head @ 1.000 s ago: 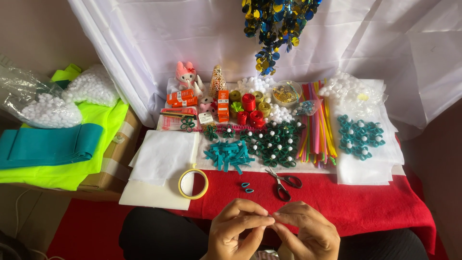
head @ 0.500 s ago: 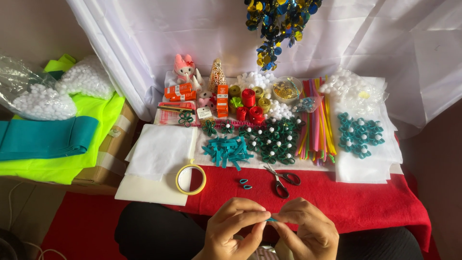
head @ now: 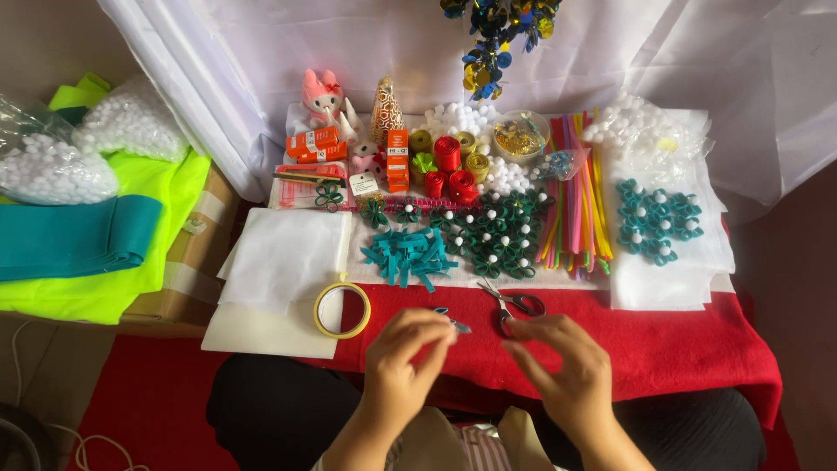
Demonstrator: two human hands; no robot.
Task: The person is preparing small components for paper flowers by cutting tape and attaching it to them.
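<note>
Precariously, the left hand (head: 408, 353) pinched a small teal felt strip (head: 455, 324) above the red felt-covered surface (head: 680, 340) while the right hand (head: 558, 366) hovered open-fingered beside it, so the light piece could probably slip free.

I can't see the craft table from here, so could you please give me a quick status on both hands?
Left hand pinching a small teal felt strip. Right hand open, apart, empty. Black-handled scissors just beyond.
</note>
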